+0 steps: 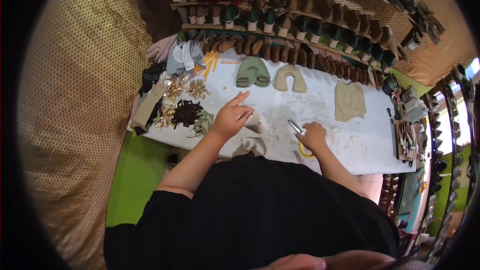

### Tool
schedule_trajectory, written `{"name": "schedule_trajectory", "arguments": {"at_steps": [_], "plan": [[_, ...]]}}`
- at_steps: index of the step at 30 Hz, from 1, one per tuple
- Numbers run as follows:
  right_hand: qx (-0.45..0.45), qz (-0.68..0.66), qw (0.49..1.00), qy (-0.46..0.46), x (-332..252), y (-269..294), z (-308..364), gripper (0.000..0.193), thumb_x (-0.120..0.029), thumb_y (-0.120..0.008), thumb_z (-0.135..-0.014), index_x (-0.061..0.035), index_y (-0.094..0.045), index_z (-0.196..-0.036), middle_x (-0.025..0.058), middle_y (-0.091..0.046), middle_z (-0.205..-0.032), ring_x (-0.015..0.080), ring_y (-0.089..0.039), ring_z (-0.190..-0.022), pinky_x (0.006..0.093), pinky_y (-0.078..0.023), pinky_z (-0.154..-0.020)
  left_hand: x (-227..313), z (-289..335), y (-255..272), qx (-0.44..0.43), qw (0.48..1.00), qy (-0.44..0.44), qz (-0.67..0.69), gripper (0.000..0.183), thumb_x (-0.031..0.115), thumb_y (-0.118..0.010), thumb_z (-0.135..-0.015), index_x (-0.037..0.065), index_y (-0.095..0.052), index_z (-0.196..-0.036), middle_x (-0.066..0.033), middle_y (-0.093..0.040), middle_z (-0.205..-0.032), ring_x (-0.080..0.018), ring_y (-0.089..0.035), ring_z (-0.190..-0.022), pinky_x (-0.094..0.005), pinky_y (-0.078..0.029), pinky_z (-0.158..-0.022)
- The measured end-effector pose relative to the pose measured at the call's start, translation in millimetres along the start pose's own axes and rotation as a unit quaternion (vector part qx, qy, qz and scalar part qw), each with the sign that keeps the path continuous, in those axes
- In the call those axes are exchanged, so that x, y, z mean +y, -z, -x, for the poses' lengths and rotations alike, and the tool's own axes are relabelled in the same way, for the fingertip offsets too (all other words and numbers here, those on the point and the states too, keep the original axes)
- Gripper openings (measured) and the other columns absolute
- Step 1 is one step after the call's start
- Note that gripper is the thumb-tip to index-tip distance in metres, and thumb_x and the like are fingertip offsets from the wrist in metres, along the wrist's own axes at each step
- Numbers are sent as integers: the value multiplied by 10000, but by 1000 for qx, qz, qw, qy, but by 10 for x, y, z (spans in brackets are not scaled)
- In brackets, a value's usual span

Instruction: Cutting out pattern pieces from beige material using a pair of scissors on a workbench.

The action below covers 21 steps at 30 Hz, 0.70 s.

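Note:
My left hand (231, 118) is over the table's near side, fingers apart and partly bent. Beside its fingertips lies a beige piece of material (256, 123); I see no clear grip on it. A curled pale piece (254, 145) is closer to my body. My right hand (314, 137) is closed around a pair of scissors (296, 127), blades toward the far left, yellow handle under the palm. Farther back lie a stack of green U-shaped cut pieces (253, 72) and a beige U-shaped stack (290, 79). Another beige stack (350, 101) lies to the right.
On the white table (310, 105), the left side holds dark strips (187, 113), small gold-coloured fittings (198, 89), green scraps (202, 124) and grey-white material (185, 57). Shoe racks (295, 31) with brown and green shoe forms line the back. Assorted items crowd the right edge.

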State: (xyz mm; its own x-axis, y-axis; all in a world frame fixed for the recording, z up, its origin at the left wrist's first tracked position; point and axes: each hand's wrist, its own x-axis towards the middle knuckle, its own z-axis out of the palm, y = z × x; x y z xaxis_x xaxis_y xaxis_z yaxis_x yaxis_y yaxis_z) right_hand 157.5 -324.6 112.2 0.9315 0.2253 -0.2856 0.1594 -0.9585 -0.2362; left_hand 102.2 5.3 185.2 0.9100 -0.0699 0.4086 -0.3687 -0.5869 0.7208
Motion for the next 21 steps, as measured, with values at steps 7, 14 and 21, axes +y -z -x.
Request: {"name": "schedule_trajectory", "arguments": {"at_steps": [7, 14, 21], "plan": [[40, -157, 954, 254, -618, 936, 297, 585, -409, -715, -839, -273, -550, -1383, 178, -380, -1524, 447, -244, -1439, 633, -201, -1128, 389, -211, -27, -88, 989, -107, -50, 135, 133, -758, -813, 200, -764, -931, -162, -261, -1611, -479, -212, -1466, -511, -259, -1164], [-84, -193, 909, 359, -791, 1044, 239, 542, -375, -734, -846, -186, -585, -1331, 190, -309, -1581, 489, -125, -1476, 574, -174, -1176, 683, -230, -58, -119, 983, -139, -10, 126, 126, -751, -826, 214, -769, -915, -161, -203, -1632, -467, -178, -1482, -505, -206, -1187], [-88, -479, 840, 238, -867, 996, 467, 197, -246, -740, -873, -56, -688, -879, 85, -605, -1314, 249, -547, -1202, 367, -407, -1031, 434, -38, -349, -22, 948, 76, 307, 371, 302, -525, -1030, 87, -589, -1326, -170, -248, -1613, -294, -260, -1481, -446, -243, -1168]]}}
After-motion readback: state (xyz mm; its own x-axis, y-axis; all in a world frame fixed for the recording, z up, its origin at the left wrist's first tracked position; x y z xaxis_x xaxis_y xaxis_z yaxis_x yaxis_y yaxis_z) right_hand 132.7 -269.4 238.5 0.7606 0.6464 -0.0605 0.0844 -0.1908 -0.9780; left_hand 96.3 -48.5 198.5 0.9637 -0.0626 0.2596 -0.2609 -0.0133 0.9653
